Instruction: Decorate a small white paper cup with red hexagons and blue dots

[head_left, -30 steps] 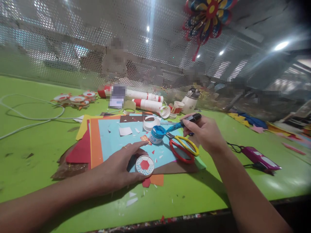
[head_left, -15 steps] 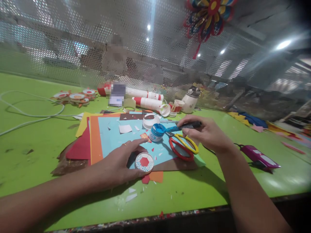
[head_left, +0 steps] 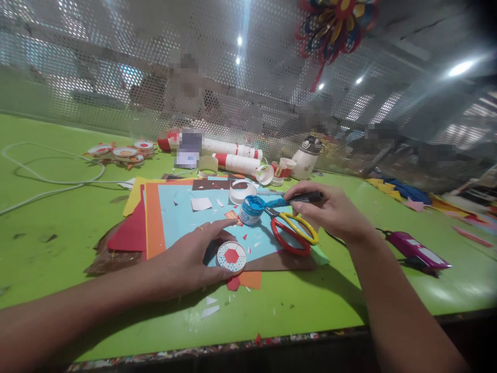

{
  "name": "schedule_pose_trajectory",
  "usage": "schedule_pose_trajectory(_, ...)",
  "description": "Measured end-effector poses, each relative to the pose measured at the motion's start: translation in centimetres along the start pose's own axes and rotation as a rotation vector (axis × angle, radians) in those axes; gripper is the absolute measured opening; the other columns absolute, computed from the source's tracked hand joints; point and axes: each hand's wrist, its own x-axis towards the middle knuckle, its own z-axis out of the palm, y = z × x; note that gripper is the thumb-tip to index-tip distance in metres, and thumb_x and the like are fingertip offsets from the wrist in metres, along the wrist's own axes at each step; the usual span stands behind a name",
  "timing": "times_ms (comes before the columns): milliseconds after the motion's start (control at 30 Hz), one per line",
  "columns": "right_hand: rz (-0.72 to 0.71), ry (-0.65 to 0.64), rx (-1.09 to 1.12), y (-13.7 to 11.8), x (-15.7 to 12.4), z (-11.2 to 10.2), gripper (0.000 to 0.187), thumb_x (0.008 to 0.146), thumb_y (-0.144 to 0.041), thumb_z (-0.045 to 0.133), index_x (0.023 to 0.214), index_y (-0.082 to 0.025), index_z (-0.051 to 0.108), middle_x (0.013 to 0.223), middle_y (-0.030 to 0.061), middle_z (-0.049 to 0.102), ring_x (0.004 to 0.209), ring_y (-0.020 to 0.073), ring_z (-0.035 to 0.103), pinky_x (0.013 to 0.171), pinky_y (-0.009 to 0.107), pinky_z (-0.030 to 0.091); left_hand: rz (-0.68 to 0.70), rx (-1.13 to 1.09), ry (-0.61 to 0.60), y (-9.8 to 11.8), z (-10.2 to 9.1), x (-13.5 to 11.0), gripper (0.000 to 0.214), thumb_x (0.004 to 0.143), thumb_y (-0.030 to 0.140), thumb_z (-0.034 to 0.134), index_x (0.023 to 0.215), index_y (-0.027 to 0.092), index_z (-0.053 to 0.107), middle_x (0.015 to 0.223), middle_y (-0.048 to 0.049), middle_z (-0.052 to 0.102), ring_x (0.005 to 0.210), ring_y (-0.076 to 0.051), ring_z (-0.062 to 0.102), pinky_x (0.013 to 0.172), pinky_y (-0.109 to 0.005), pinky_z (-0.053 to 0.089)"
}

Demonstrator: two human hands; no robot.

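My left hand (head_left: 198,254) reaches in from the left, its thumb at the lower edge of a round white disc (head_left: 232,256) and its other fingers bent around the far side. The disc has a red hexagon in the middle and blue dots in some of its outer sections. In my right hand (head_left: 330,210) is a black pen (head_left: 306,197), its front part coated in blue paint. Its tip is at the mouth of a small open jar of blue paint (head_left: 251,211). Scissors (head_left: 295,233) with red and yellow handles lie below the pen.
Coloured paper sheets (head_left: 174,199) with white scraps lie under the jar. Behind are a white ring (head_left: 243,191), stacked paper cups (head_left: 238,165) and a kettle (head_left: 306,158). Decorated discs (head_left: 124,154) and a cable (head_left: 50,185) are at left, a purple device (head_left: 417,248) at right.
The view has shifted slightly. Both hands keep nearly the same places, with the pen still at the jar and the disc still by my left thumb.
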Motion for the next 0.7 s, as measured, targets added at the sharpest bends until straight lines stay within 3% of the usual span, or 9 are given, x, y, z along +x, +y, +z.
schedule_pose_trajectory(133, -0.026, -0.007, -0.01, 0.0, -0.1, -0.4, 0.011, 0.074, -0.02, 0.066, 0.083, -0.021, 0.073, 0.083, 0.0019, 0.071, 0.07, 0.0143, 0.062, 0.06, 0.026, 0.047, -0.013, -0.001, 0.0, 0.1, 0.0, 0.1, 0.083, 0.077, 0.036, 0.071, 0.148, 0.023, 0.031, 0.132, -0.0106, 0.06, 0.113, -0.029, 0.058, 0.099, -0.041, 0.045)
schedule_pose_trajectory(300, -0.017, 0.062, 0.107, 0.6, -0.1, -0.8, 0.008, 0.077, -0.019, 0.068, 0.083, -0.02, 0.072, 0.065, -0.0007, 0.065, 0.057, 0.0121, 0.06, 0.054, 0.025, 0.046, -0.032, -0.023, 0.006, 0.3, 0.1, 0.0, 0.083, 0.075, 0.037, 0.071, 0.147, 0.021, 0.032, 0.132, -0.0119, 0.059, 0.112, -0.029, 0.058, 0.097, -0.042, 0.045)
schedule_pose_trajectory(533, 0.082, 0.276, 0.467, 0.7, 0.3, 0.9, 0.013, 0.081, -0.033, 0.07, 0.076, -0.022, 0.067, 0.05, -0.0042, 0.052, 0.045, 0.0118, 0.051, 0.046, 0.029, 0.048, -0.035, -0.011, 0.013, 0.3, 0.1, 0.0, 0.084, 0.074, 0.038, 0.072, 0.146, 0.023, 0.033, 0.129, -0.0111, 0.06, 0.111, -0.029, 0.058, 0.097, -0.041, 0.044)
schedule_pose_trajectory(700, 0.18, 0.352, 0.563, 0.5, 0.8, 1.8, 0.024, 0.074, -0.038, 0.076, 0.063, -0.022, 0.062, 0.044, -0.0052, 0.046, 0.04, 0.0099, 0.042, 0.04, 0.028, 0.044, -0.055, 0.013, 0.011, 0.5, 0.0, 0.1, 0.082, 0.073, 0.037, 0.072, 0.145, 0.023, 0.035, 0.128, -0.0098, 0.061, 0.108, -0.028, 0.059, 0.094, -0.039, 0.046)
